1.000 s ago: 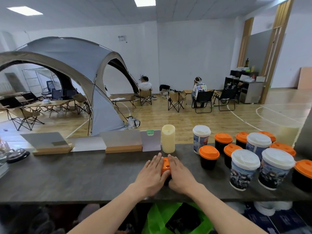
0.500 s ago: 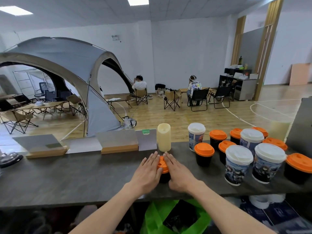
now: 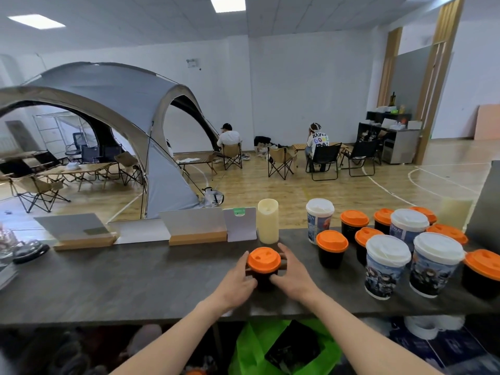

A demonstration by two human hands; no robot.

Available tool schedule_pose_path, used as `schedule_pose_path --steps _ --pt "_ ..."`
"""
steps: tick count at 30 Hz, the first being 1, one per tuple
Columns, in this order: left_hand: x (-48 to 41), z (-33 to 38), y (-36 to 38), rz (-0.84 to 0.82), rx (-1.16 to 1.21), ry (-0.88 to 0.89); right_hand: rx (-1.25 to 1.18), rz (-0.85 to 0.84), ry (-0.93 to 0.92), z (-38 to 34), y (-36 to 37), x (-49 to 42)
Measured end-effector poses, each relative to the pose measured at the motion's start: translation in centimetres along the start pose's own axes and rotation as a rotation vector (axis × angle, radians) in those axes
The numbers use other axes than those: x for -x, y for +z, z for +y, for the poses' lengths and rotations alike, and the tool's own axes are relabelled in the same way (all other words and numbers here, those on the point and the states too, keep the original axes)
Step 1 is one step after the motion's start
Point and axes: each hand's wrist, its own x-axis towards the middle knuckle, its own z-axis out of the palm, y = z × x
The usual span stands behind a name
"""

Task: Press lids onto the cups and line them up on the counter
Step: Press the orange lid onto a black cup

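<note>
- The dark cup [image 3: 263, 282], orange lid [image 3: 263, 259] on, stands just before the candle [image 3: 267, 220].
- The left hand [image 3: 238, 280] and right hand [image 3: 293, 274] wrap its sides, fingers curled.
- The lid looks seated; next, probably, carry it right of the candle, beside the lidded cups [image 3: 331, 249].

Matt orange plastic lid [image 3: 264, 259], dark matt stone-look counter [image 3: 113, 277], glossy printed paper cups [image 3: 385, 269], smooth waxy candle [image 3: 267, 221]
</note>
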Motion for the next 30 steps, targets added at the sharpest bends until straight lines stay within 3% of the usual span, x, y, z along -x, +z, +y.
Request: schedule_pose_path --steps 4,7,10,13,30 --pt "-1.1 1.5 -2.3 0.159 0.178 0.082 -0.243 0.139 0.032 -1.7 -1.0 -1.3" --pt "-1.6 3.8 -4.1 0.235 0.421 0.008 -0.409 0.231 0.085 -4.0 -2.3 -2.3" --pt "-1.4 5.9 -4.8 0.228 0.703 -0.054 -0.459 0.280 0.100 -5.6 -2.9 -2.8" --pt "-0.8 7.1 -5.0 0.222 0.823 -0.058 -0.427 0.303 0.080 -6.4 -3.2 -2.5" --pt "0.5 9.0 -3.9 0.300 0.851 0.028 -0.372 0.344 0.045 -7.7 -4.3 -0.3"
